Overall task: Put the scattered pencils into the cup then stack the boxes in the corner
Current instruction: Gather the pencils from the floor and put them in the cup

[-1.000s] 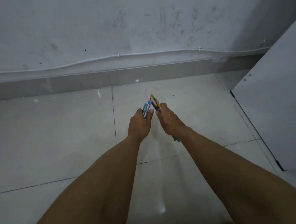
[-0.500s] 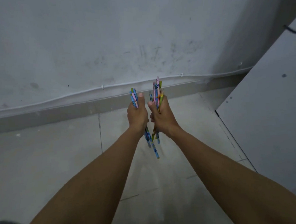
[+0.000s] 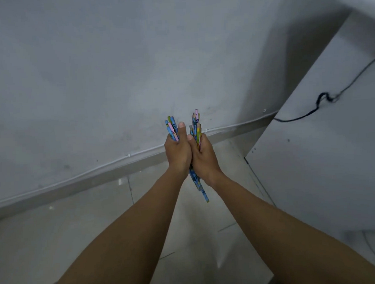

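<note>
Both my hands are raised in front of the grey wall, pressed side by side. My left hand (image 3: 177, 152) grips a bundle of several colourful pencils (image 3: 172, 128), mostly blue with pink and green, whose tops stick up past its thumb. My right hand (image 3: 204, 157) grips a second bundle of pencils (image 3: 196, 126), taller, with orange and green among them. The pencils' lower ends (image 3: 199, 185) hang out below the two hands. No cup and no boxes are in view.
A grey wall (image 3: 90, 82) with a thin white cable (image 3: 109, 165) along its base stands ahead. A pale panel (image 3: 325, 155) with a black cord (image 3: 324, 102) across it stands on the right. Light floor tiles (image 3: 88, 224) lie below.
Both hands rose from floor level with the pencils and now hold them upright, closer together. The view tilted up and turned right, so more wall and panel show.
</note>
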